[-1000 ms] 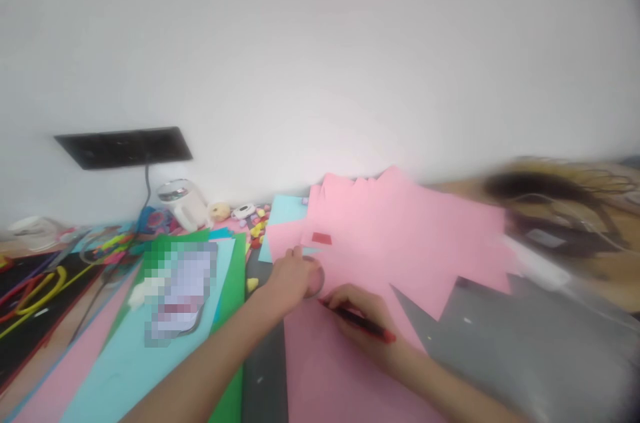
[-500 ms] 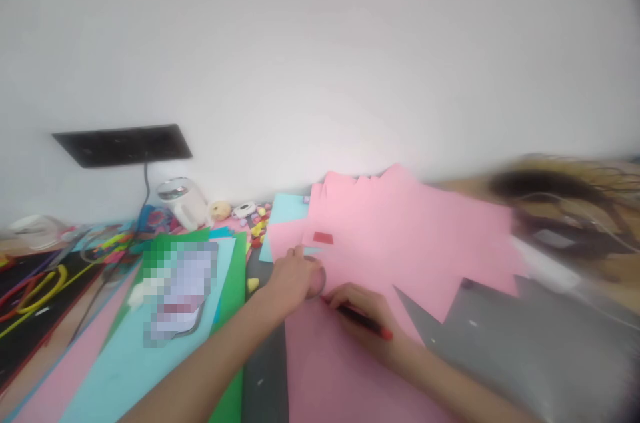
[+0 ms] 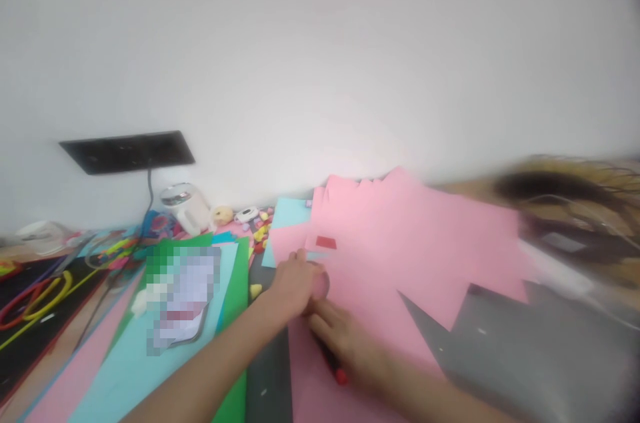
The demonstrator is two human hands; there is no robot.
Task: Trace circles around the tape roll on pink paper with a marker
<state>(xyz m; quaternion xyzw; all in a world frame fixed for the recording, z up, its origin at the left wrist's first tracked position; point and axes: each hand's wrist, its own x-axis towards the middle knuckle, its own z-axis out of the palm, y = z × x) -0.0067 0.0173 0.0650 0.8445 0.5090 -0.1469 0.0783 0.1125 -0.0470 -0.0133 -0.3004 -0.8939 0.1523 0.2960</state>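
Observation:
My left hand (image 3: 295, 281) presses a small round disc (image 3: 321, 281) down on a sheet of pink paper (image 3: 320, 369). My right hand (image 3: 343, 339) is closed around a dark pen with a red end (image 3: 341, 376). The pen's tip is hidden under my fingers, close to the lower edge of the disc. Both hands nearly touch. Just beyond them lies a small dark red rectangle (image 3: 327, 243) on the pink paper.
Left are green (image 3: 236, 316) and light blue sheets (image 3: 115, 369) with a blurred phone (image 3: 187, 296), and a black tray (image 3: 30, 349) with coloured strips. Behind stands a white cup-like object (image 3: 187, 209). Jagged pink sheets (image 3: 425, 236) lie right on a grey mat (image 3: 525, 356).
My right hand has moved left and slightly down, below the disc, and the pen now points more steeply toward me. My left hand stays on the disc. The view has shifted slightly.

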